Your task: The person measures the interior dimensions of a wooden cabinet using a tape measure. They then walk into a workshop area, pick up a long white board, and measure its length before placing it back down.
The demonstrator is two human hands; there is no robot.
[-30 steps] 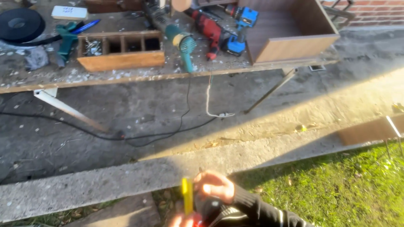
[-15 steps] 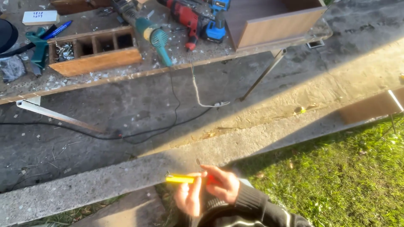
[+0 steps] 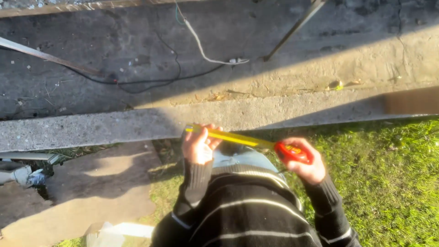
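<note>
Near the bottom of the view, over the edge where grass (image 3: 388, 192) meets a concrete kerb (image 3: 91, 128), the person now has a tape measure drawn out between both hands, where half a second ago the two hands were bunched together around a short yellow length and a second ago the yellow piece stood upright in front of them. The head has also tipped down since then: the table with its tools has slid out of view, leaving only its slanted legs (image 3: 292, 29), a white cable (image 3: 201, 48) and a black cable (image 3: 151, 82) on the far pavement. So the pull-out of the tape looks already made. The right hand (image 3: 304, 167) is closed around the red case (image 3: 293, 153), fingers wrapped under it. The left hand (image 3: 199, 146) pinches the free end of the yellow blade (image 3: 233, 137) between thumb and curled fingers, not wide open. The blade runs taut between them, slightly lower at the right, just above the person's jeans (image 3: 238, 158) and striped dark sweater (image 3: 247, 210). To the left lies a flat stone slab (image 3: 91, 192), well apart from either hand.
</note>
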